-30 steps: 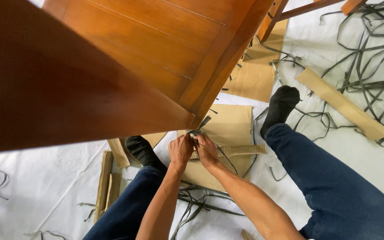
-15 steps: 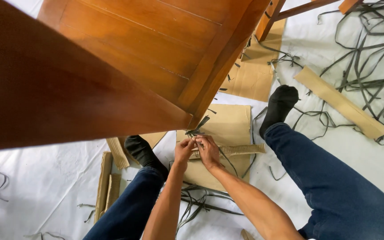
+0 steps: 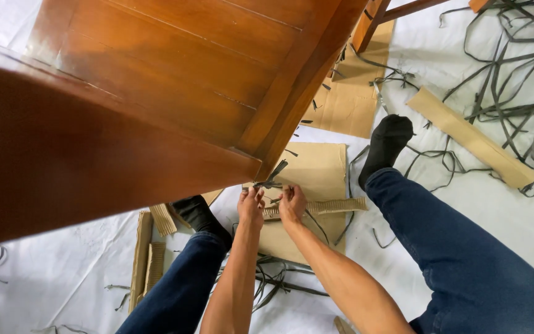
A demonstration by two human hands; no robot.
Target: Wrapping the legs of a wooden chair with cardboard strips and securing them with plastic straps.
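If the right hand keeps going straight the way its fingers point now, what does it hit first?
The right hand points up-frame at the dark strap it pinches; just beyond is the lower corner of the wooden furniture panel. It would likely meet that corner first, though depth is unclear from this view.

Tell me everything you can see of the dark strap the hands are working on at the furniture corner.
The dark strap is a thin, flat grey-black band, plastic by its look. A short frayed end sticks up against the corner of the brown wooden furniture. The left hand and right hand both pinch it just below that corner, above a strip of corrugated cardboard. A thinner tail runs down from the right hand across the flat cardboard sheet.
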